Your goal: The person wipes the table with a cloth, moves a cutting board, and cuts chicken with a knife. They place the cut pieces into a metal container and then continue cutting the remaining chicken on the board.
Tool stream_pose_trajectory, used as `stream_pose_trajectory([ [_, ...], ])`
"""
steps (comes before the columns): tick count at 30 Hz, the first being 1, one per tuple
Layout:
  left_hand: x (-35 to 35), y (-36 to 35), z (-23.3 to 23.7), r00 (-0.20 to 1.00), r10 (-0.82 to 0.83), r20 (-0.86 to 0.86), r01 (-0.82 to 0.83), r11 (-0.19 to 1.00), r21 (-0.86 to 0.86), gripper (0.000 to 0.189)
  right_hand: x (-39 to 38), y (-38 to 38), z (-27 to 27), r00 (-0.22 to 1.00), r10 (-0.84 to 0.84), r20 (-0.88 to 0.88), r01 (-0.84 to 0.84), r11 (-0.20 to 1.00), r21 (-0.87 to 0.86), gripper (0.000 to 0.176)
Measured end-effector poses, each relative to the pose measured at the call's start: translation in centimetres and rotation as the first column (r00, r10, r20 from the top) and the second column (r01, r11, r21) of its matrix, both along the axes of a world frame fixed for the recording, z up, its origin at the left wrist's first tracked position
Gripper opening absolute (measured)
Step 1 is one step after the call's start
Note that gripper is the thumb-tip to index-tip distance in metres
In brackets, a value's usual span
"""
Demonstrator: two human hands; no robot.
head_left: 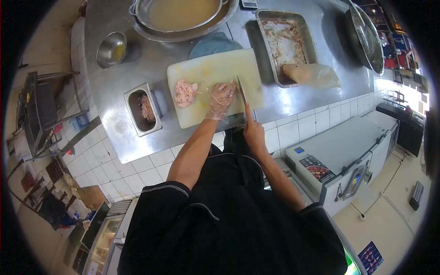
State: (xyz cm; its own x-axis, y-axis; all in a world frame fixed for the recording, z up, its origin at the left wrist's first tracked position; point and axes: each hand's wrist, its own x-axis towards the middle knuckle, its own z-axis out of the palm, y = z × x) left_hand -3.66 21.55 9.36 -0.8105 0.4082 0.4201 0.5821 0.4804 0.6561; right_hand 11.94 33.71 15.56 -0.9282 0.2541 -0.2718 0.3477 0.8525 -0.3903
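Note:
My left hand [222, 97], in a clear plastic glove, is curled over a piece of meat on the white cutting board [215, 68]. The hand hides most of that piece. My right hand [253, 133] is bare and grips a knife [242, 89] by its wooden handle, the blade pointing away from me just right of the gloved fingers. A small heap of pale pink sliced meat [185, 93] lies on the board's left side. Left of the board, a steel container [156, 120] holds darker pieces of meat [147, 109].
Behind the board are a blue cloth [214, 45] and a large pan of cloudy liquid [183, 13]. A stained metal tray [286, 39] stands right, with a plastic bag [323, 75] over its near edge. A steel bowl [111, 50] sits back left; a white freezer [339, 137] stands right.

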Motion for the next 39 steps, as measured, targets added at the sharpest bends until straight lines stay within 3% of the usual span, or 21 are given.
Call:
stream_pose_trajectory([
  [2,0.2,-0.2,-0.9,0.995,-0.033,-0.090,0.020,0.989,-0.143,0.013,1.8,0.1,-0.1,1.000,-0.004,0.000,0.004,1.000,0.006,0.084],
  [5,0.2,-0.3,-0.7,0.997,-0.010,0.074,0.018,0.994,-0.108,0.018,2.4,0.4,0.0,1.000,0.010,0.022,-0.009,1.000,-0.006,0.083],
  [8,0.1,0.1,-1.2,1.000,0.011,-0.024,-0.011,1.000,-0.001,0.009,0.6,1.4,0.9,0.999,0.040,0.037,-0.040,0.999,0.001,0.082],
  [11,0.3,-0.3,-1.0,0.991,-0.049,0.125,0.035,0.993,0.112,0.020,-2.2,2.2,0.3,0.997,0.054,-0.054,-0.056,0.998,-0.040,0.082],
  [14,0.6,-0.3,0.4,0.996,-0.023,0.088,0.012,0.992,0.125,0.014,-4.9,3.3,-0.6,0.994,0.036,-0.102,-0.040,0.998,-0.039,0.083],
  [17,1.1,-0.1,0.7,0.985,0.040,0.166,-0.047,0.998,0.039,0.029,-6.4,4.3,-0.5,0.994,0.042,-0.096,-0.044,0.999,-0.021,0.083],
  [20,1.9,-0.2,2.7,0.986,0.095,0.136,-0.095,0.995,-0.004,0.028,-7.2,4.3,0.3,0.997,0.022,-0.071,-0.028,0.996,-0.080,0.082],
  [23,2.7,-1.0,1.2,0.972,0.025,0.236,-0.016,0.999,-0.040,0.037,-7.5,4.3,0.2,0.995,0.048,-0.091,-0.062,0.984,-0.165,0.081],
  [28,4.6,-1.5,1.2,0.988,0.074,0.135,-0.074,0.997,-0.005,0.039,-8.8,4.7,1.8,0.969,0.245,-0.045,-0.249,0.954,-0.169,0.080],
  [35,5.2,1.8,5.2,0.987,0.148,0.055,-0.146,0.988,-0.047,0.047,-9.2,7.2,2.9,0.959,0.189,-0.212,-0.249,0.919,-0.305,0.075],
  [39,6.4,2.9,1.9,0.984,0.104,0.147,-0.068,0.970,-0.233,0.054,-8.7,8.7,3.3,0.959,0.198,-0.202,-0.254,0.918,-0.304,0.074],
])
